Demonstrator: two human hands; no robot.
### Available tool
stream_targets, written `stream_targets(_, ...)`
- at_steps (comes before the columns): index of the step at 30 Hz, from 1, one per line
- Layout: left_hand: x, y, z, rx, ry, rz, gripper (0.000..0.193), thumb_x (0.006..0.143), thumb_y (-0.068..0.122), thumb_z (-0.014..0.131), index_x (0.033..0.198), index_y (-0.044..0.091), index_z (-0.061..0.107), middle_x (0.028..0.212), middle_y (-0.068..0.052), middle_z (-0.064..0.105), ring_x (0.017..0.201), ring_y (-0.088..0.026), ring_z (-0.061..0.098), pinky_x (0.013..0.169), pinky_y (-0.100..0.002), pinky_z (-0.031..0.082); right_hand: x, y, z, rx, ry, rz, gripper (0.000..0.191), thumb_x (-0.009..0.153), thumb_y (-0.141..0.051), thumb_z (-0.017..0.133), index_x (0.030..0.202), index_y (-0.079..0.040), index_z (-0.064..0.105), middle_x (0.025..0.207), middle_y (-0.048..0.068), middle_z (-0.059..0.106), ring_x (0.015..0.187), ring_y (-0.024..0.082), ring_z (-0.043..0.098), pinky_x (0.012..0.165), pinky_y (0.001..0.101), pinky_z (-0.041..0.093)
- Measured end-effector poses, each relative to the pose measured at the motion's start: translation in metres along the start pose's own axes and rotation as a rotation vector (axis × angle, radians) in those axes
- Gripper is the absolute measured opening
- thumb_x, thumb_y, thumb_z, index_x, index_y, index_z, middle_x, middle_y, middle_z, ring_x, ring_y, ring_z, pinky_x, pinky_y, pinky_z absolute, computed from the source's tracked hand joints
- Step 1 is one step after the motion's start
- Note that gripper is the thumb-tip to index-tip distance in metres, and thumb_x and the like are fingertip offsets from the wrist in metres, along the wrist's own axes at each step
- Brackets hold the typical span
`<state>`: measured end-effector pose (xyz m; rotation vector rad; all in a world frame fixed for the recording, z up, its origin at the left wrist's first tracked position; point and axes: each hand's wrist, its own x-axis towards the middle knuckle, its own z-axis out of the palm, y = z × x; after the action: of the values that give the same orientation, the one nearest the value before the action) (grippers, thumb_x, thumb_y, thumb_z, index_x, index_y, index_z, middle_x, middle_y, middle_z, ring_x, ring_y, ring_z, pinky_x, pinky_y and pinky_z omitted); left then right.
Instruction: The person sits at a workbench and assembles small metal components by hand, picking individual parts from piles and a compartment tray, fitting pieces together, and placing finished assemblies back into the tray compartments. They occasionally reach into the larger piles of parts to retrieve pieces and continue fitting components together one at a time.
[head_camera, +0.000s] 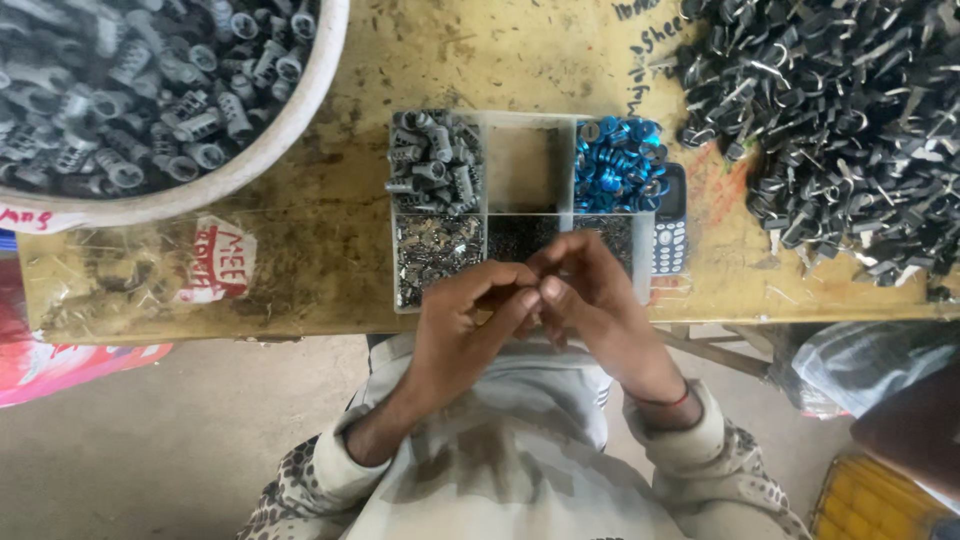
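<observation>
over the near edge of the yellow tabletop (330, 200) my two hands meet, fingertips pressed together just in front of a clear divided tray (530, 165). my left hand (465, 325) comes in from the lower left with its grip narrow, thumb and forefinger pinched toward the same spot where my right hand (600, 310) closes its own fingers; whatever small piece sits between them is hidden by the fingertips, so i cannot tell what either grip holds. the tray lies just beyond my knuckles and has six compartments: the far left one holds grey metal sleeves (432, 160), the far middle one shows bare bottom, the far right one holds shiny blue rings (615, 160), and the near row holds small silvery bits (435, 255) on the left and fine dark bits (520, 235) in the middle, with the near right one partly covered by my right hand. a dark keypad phone (670, 225) lies touching the tray's right side. at the far left a big white tub (300, 110) is filled with more grey sleeves, and at the far right a loose heap of black metal clips (840, 130) spreads over the tabletop. a red band circles my right wrist.
</observation>
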<state>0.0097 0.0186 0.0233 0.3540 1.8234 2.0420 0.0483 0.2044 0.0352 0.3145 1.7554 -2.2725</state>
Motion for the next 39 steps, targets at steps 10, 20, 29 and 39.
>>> stream_targets(10,0.005,-0.003,-0.017,0.024,0.030,-0.044,0.008,0.096,0.002,0.070,0.103,-0.001,0.072,0.084,-0.002,0.071,0.069,-0.004,0.066,0.060,-0.019,0.054,0.001,-0.048,-0.039,-1.629,0.053,-0.159,0.011,0.086,-0.019,0.071,0.092,-0.010,0.072,0.096,0.012,0.065,0.073,0.036,0.067,0.060,0.0469,0.052)
stream_targets(20,0.010,-0.010,-0.021,0.098,-0.048,0.083,0.007,0.094,0.001,0.070,0.101,0.001,0.071,0.091,-0.004,0.074,0.073,-0.007,0.074,0.063,-0.021,0.062,0.001,-0.037,-0.049,-1.335,0.181,-0.274,0.007,0.095,-0.011,0.067,0.100,-0.007,0.066,0.096,0.011,0.065,0.081,0.037,0.066,0.066,0.0467,0.051)
stream_targets(29,0.008,-0.002,-0.018,0.120,-0.033,0.072,0.009,0.093,-0.001,0.072,0.102,0.000,0.071,0.092,-0.006,0.075,0.077,-0.008,0.073,0.069,-0.022,0.060,0.002,-0.034,-0.043,-1.448,0.164,-0.231,0.008,0.089,-0.014,0.071,0.095,-0.008,0.070,0.097,0.010,0.064,0.075,0.036,0.066,0.062,0.0466,0.051)
stream_targets(39,0.009,-0.003,-0.019,0.123,-0.033,0.059,0.009,0.093,0.000,0.072,0.102,0.000,0.071,0.090,-0.005,0.075,0.077,-0.007,0.072,0.069,-0.022,0.060,0.000,-0.033,-0.042,-1.357,0.229,-0.272,0.007,0.090,-0.012,0.072,0.096,-0.008,0.072,0.094,0.010,0.068,0.078,0.036,0.068,0.065,0.0445,0.052)
